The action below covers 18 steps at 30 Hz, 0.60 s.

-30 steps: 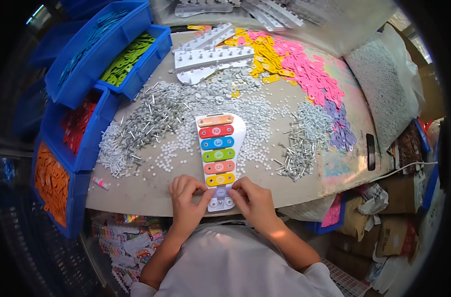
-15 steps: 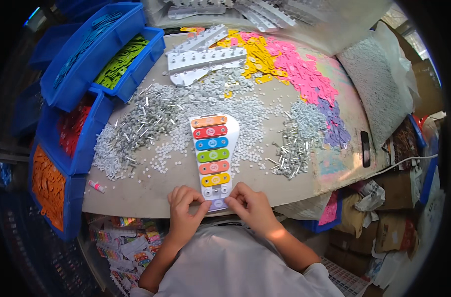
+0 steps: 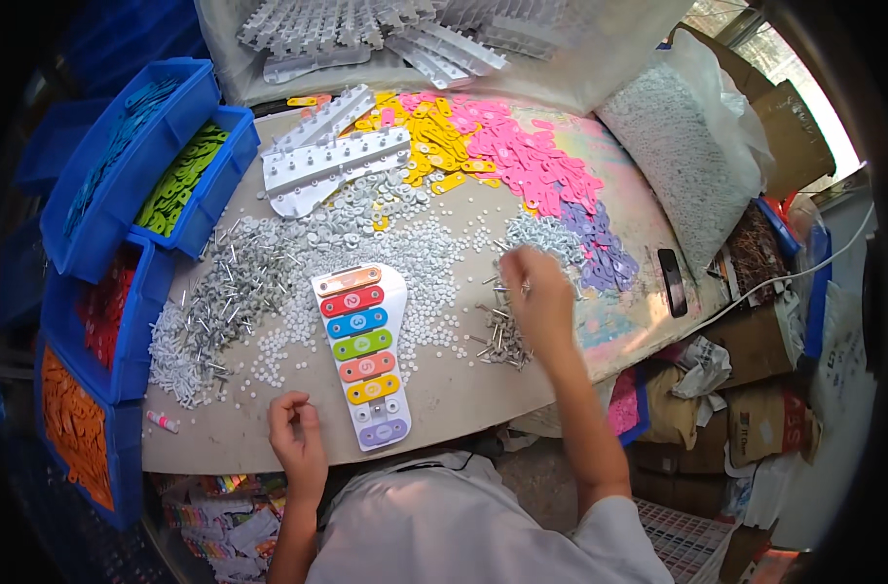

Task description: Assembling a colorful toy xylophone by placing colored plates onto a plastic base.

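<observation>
A toy xylophone with a white base [image 3: 393, 302] lies tilted on the table in front of me. Orange, red, blue, green, coral and yellow bars [image 3: 372, 389] cross it, and a purple bar [image 3: 383, 432] sits at its near end. Bare white pegs show between the yellow and purple bars. My left hand [image 3: 298, 438] rests left of the near end, its fingers curled and their inside hidden. Over the small metal pins and screws [image 3: 505, 336] at the right, my right hand [image 3: 538, 297] is closed in a pinch; I cannot make out what it holds.
Blue bins [image 3: 128, 380] of coloured bars line the left. White washers [image 3: 420, 253] and metal pins [image 3: 240, 277] cover mid-table. Farther back lie white bases [image 3: 337, 161] and yellow, pink [image 3: 532, 161] and purple bars. A phone [image 3: 672, 282] and a bag of white pieces [image 3: 668, 146] are right.
Both hands have left the purple bar. My right hand has moved right and away to the small metal parts; my left has drawn aside to the left. The view has shifted.
</observation>
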### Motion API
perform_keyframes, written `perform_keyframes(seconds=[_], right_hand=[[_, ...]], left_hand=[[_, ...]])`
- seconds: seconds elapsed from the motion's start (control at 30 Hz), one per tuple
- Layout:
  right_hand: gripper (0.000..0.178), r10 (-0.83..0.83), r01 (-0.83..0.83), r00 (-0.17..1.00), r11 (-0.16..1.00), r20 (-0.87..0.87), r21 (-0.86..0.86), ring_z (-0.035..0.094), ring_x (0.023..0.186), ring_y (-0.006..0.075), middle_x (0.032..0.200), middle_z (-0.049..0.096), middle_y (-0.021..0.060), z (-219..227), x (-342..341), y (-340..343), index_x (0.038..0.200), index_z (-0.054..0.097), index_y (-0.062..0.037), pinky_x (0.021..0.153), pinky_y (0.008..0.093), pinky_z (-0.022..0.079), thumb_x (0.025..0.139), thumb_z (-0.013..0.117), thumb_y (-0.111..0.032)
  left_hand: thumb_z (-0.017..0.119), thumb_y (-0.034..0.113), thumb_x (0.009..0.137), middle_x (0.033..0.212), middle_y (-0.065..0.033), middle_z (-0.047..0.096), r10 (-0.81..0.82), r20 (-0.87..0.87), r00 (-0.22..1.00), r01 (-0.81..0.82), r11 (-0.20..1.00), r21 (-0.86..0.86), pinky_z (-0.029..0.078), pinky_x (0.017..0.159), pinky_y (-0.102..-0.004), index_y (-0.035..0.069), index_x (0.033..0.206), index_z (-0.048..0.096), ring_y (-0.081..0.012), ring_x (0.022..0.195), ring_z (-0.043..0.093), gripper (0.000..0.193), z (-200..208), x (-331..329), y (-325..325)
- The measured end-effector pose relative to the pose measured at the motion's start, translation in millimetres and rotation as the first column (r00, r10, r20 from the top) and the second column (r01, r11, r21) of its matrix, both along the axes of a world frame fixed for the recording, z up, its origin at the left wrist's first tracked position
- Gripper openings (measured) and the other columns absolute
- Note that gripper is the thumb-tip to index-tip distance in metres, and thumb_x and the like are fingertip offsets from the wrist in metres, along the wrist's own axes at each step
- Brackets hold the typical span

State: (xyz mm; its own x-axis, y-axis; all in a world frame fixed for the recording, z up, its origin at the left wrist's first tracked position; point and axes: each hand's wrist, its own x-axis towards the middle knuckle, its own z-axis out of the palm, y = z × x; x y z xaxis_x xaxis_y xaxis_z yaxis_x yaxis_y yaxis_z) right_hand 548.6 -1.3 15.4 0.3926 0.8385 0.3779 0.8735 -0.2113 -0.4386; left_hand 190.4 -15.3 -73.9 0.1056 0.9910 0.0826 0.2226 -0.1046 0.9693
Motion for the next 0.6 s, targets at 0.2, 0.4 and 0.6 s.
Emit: perform_keyframes(seconds=[0.2,0.4,0.6], right_hand=[[0.024,-0.260,0.314,0.927,0.933,0.271,-0.178,0.070,0.084,0.0375,0.089,0.074,0.0199,-27.9,160.0,64.5,0.096,0.073,-0.0002,0.075,0.0473,0.053,0.087,0.076,-0.022],[0.022,-0.227,0.233,0.972,0.943,0.054,-0.236,0.071,0.084,0.0410,0.086,0.072,0.0241,-48.8,198.3,73.8,0.090,0.072,0.0012,0.076,0.0497,0.055,0.083,0.072,-0.020],[0.019,-0.259,0.259,0.961,0.966,0.100,0.011,0.068,0.067,0.0259,0.080,0.072,0.0155,-51.5,223.3,51.3,0.097,0.069,0.0017,0.064,0.0391,0.051,0.095,0.067,-0.017]], left_hand=[[0.062,0.011,0.101,0.096,-0.0092,0.061,0.009,-0.163,0.987,-0.001,0.999,0.047,0.047,0.082,-0.0333,-0.001,0.104,0.064,-0.0204,0.089,0.057,0.012,12.6,12.6,6.4],[0.064,0.009,0.099,0.094,-0.0105,0.061,0.032,-0.146,0.989,-0.024,0.998,0.058,0.048,0.082,-0.0346,-0.001,0.103,0.064,-0.0229,0.089,0.059,0.011,14.2,12.0,7.1],[0.066,0.007,0.097,0.094,-0.0104,0.062,0.003,-0.143,0.990,0.005,0.998,0.056,0.049,0.082,-0.0354,0.000,0.103,0.065,-0.0229,0.090,0.060,0.009,18.0,16.7,7.3]])
